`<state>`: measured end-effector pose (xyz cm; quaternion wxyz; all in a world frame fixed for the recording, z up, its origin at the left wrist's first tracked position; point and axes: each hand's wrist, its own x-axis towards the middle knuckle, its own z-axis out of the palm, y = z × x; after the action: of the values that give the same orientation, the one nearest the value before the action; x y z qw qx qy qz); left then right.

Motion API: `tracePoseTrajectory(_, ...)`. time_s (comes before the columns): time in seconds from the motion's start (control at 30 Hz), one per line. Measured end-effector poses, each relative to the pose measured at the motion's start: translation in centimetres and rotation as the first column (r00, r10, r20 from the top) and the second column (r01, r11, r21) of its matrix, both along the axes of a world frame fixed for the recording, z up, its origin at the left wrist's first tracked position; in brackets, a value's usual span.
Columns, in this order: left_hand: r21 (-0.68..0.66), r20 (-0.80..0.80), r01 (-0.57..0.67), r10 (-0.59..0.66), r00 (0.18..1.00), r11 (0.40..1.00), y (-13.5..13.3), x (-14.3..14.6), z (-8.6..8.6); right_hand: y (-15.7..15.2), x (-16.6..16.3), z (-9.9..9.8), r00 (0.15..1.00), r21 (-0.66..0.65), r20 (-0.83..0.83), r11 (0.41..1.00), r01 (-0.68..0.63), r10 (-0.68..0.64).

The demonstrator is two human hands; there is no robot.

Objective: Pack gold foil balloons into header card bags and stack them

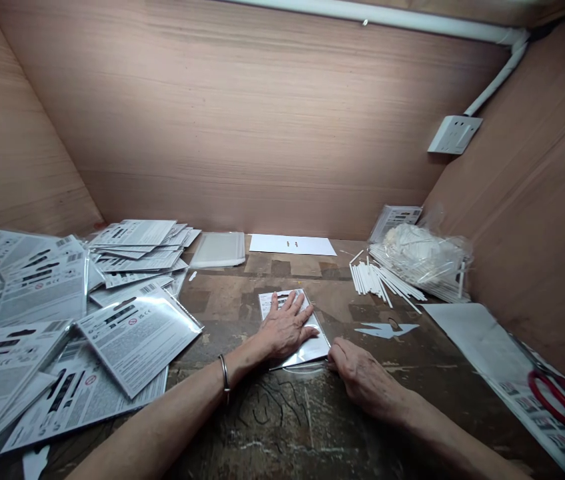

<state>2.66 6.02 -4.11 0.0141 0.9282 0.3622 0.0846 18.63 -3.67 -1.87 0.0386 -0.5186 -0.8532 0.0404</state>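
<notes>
A white printed card [316,348] in a clear plastic sleeve [307,365] lies flat on the worn wooden table [257,433]. My left hand [288,327] rests on the card with its fingers spread, covering much of its print. At the sleeve's lower right corner, my right hand [359,373] is closed, its fingertips pinching the plastic edge. The sleeve's clear end sticks out past the near edge of the card. A metal bracelet [225,379] circles my left wrist.
Sleeved cards [135,340] lie piled at left, beside clear sleeves [218,250]. A white card strip [292,245] lies at the back. On the right are white sticks [382,280], a plastic bag [417,250], a pale cut-out [387,330] and red-handled scissors [562,403] on a sheet.
</notes>
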Motion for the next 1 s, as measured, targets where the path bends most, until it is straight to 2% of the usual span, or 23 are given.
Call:
tracePoseTrajectory(0.17,0.015,-0.015,-0.014,0.014,1.0,1.0,-0.1,0.1,0.0,-1.9,1.1,0.4,0.993,-0.09,-0.066,0.992,0.094,-0.1)
tracePoseTrajectory(0.3,0.031,-0.028,-0.011,0.011,1.0,0.999,-0.2,0.1,0.0,-2.2,1.7,1.4,0.933,-0.101,-0.287,0.976,0.194,-0.215)
tracePoseTrajectory(0.4,0.04,-0.022,-0.012,0.012,1.0,0.999,-0.2,0.1,-0.1,-1.6,1.3,1.6,0.887,-0.07,-0.404,0.975,0.213,-0.223)
tracePoseTrajectory(0.63,0.049,0.002,0.0,0.0,1.0,0.999,0.0,0.1,-0.5,-0.6,0.4,0.3,0.901,-0.107,-0.404,0.986,0.128,-0.161)
tracePoseTrajectory(0.87,0.051,0.004,-0.002,0.002,1.0,0.999,0.0,0.1,-0.4,-0.9,0.2,-0.1,0.962,0.041,-0.236,0.987,0.153,-0.139)
tracePoseTrajectory(1.0,0.06,0.004,0.001,-0.001,1.0,0.998,-0.1,0.1,-0.3,-0.8,0.3,-0.3,0.968,0.145,-0.248,0.987,0.076,-0.038)
